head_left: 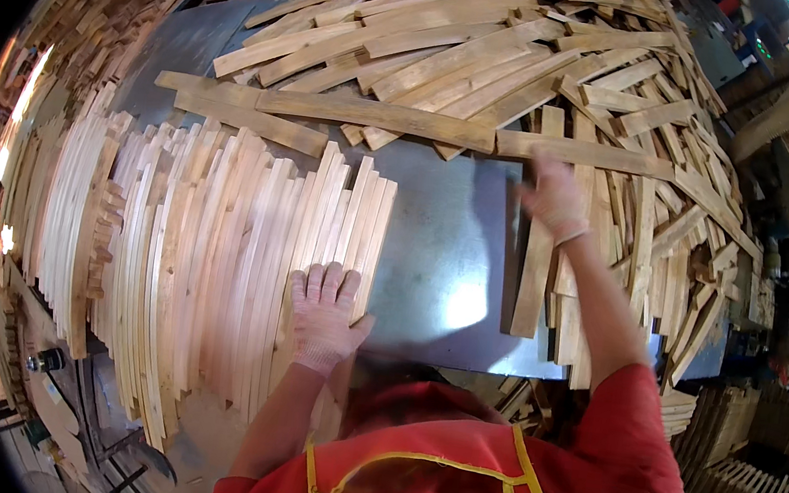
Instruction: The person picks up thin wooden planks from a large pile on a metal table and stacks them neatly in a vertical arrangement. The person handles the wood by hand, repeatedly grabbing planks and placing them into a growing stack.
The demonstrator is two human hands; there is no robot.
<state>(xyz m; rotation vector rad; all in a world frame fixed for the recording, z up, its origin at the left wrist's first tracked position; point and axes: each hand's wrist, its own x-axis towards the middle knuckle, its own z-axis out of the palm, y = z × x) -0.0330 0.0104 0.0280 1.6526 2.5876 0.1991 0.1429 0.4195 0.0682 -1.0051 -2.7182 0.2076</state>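
Observation:
My left hand [319,321], in a pale knit glove, lies with its fingers stretched out on the near right part of a row of light wooden slats [263,230]. The slats stand packed side by side, running away from me. Farther right, my right hand [555,202], also gloved, is smeared by motion, so its fingers are hard to make out. It is over a wooden strip [530,283] lying lengthwise, just below the right part of a long crosswise board [612,158]. Whether it touches either piece I cannot tell.
The slats and boards rest on a grey metal table [442,223], with a bright reflection near its front edge. A loose heap of boards [439,45] covers the far side and continues down the right [681,203]. Stacked wood [747,467] stands at the lower right.

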